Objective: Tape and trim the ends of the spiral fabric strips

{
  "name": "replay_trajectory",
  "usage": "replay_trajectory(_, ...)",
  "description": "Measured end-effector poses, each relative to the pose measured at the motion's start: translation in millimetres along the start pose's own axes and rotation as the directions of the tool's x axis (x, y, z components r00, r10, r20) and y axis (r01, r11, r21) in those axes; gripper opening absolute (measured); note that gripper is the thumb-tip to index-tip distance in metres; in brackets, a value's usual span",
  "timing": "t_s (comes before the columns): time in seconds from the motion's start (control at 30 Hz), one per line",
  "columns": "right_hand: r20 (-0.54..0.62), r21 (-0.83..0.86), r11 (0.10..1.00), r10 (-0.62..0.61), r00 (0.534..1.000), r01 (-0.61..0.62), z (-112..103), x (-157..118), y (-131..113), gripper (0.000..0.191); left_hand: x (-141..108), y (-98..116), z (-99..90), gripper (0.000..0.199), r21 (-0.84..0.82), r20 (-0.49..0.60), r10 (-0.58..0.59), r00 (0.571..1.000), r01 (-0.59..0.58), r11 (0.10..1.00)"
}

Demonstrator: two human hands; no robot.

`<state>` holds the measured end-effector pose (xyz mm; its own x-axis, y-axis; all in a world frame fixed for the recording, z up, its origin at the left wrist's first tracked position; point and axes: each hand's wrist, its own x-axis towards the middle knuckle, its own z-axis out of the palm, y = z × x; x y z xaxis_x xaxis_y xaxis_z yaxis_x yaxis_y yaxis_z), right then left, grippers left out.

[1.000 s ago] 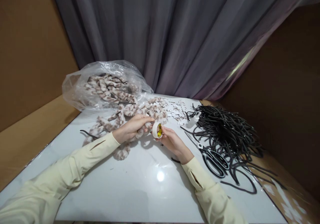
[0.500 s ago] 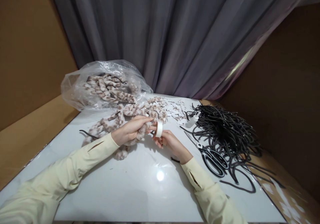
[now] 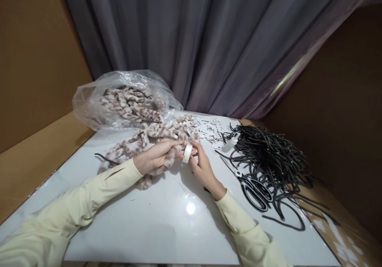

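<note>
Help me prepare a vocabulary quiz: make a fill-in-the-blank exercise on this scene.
The left hand grips a fluffy brown-and-white strip, while the right hand touches a ____ ring-shaped roll.
On the glossy white table, the black-handled metal scissors lie to the ____ of both hands.
The small white plastic bottle is beside thin ____ cords.

Missing words: white; right; black.

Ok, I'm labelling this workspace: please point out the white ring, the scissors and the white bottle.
White ring (image 3: 187,153), head view: its outer band.
Scissors (image 3: 238,174), head view: the white pivot.
White bottle (image 3: 229,144), head view: its body.
</note>
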<state>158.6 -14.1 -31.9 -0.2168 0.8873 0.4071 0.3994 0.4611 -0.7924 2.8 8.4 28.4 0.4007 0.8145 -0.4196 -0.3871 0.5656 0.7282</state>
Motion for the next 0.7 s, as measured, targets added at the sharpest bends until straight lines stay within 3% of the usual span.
replay_trajectory(0.1, -0.042, -0.19, 0.965, -0.189, 0.981, 0.178, -5.0, -1.8, -5.3, 0.044, -0.6, 2.3, -0.1, 0.016, -0.079, -0.049, -0.03, 0.998, 0.026, 0.997)
replay_trajectory(0.27, 0.097, -0.245, 0.882, -0.392, 0.915, 0.403, -11.6, -4.9, -13.9, 0.05, -2.3, 4.2, 0.0, 0.015, -0.084, -0.071, -0.023, 0.997, 0.017, 0.996)
replay_trajectory(0.5, 0.089, -0.166, 0.901, -0.391, 0.916, 0.4, -14.7, -5.9, -12.7, 0.046, -0.5, 2.8, -1.5, 0.016, -0.108, -0.034, -0.058, 0.998, 0.054, 0.993)
replay_trajectory(0.7, 0.023, -0.229, 0.875, -0.432, 0.902, 0.425, -11.2, -3.4, -4.9, 0.034, 7.4, -2.7, -7.7, 0.018, -0.136, 0.049, -0.052, 0.997, 0.058, 0.989)
